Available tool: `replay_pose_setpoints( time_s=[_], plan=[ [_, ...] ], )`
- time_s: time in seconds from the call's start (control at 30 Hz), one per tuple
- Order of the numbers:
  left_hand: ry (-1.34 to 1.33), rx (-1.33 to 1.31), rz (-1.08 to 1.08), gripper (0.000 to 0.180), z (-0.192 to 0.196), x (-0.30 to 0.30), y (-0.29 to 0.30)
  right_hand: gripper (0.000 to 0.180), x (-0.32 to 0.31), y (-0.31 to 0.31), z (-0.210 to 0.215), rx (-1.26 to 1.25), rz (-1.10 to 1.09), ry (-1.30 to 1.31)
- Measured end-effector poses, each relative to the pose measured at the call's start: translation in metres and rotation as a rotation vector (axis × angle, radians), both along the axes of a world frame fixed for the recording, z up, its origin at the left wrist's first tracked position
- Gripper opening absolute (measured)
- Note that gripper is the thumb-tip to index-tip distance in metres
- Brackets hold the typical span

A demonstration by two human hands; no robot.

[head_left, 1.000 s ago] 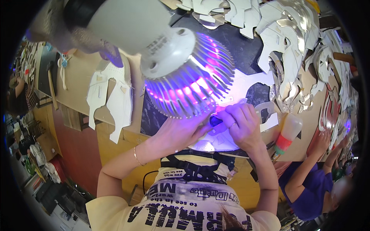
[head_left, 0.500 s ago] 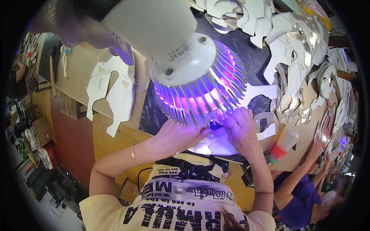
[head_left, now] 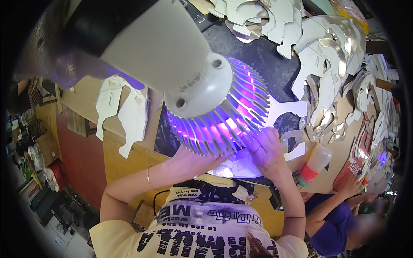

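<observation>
The dark board (head_left: 277, 66) spreads beneath everything towards 1 o'clock, probably serving as a flat working base. Overlapping white templates (head_left: 318, 47) heap at 2 o'clock, seemingly pushed aside to leave the near edge free. The finned lamp (head_left: 223, 122) hangs at the centre, low over the hands, presumably so its violet light falls right on the work. That work, a white sheet (head_left: 243, 167), lies at 5 o'clock on the near edge, within close reach. The left hand (head_left: 198, 161) at 6 and right hand (head_left: 267, 157) at 4 meet over it, right fingers bent; the lamp hides the fingertips, so I cannot tell either grip. A bottle (head_left: 316, 162) leans between 3 and 4.
</observation>
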State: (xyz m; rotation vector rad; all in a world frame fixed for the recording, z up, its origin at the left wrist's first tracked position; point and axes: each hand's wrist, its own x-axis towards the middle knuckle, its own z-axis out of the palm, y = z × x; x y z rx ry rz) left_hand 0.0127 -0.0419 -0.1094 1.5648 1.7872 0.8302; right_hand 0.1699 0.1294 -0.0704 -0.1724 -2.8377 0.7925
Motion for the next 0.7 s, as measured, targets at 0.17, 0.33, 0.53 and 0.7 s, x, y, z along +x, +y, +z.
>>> replay_pose_setpoints(
  time_s=[0.17,0.33,0.53,0.7],
  plan=[
    [0.079,0.113,-0.084,0.064,0.007,-0.009,0.002,0.033,0.001,-0.001,0.002,0.044,0.006,0.011],
    [0.255,0.082,-0.078,0.058,0.025,-0.012,0.009,0.033,0.002,-0.004,0.002,0.074,-0.006,0.036],
    [0.369,0.043,-0.101,0.057,0.036,-0.011,0.015,0.032,0.004,-0.006,0.003,0.094,-0.026,0.056],
    [0.398,0.018,-0.133,0.058,0.037,-0.011,0.015,0.041,0.012,-0.017,0.006,0.105,-0.139,0.089]
  ],
)
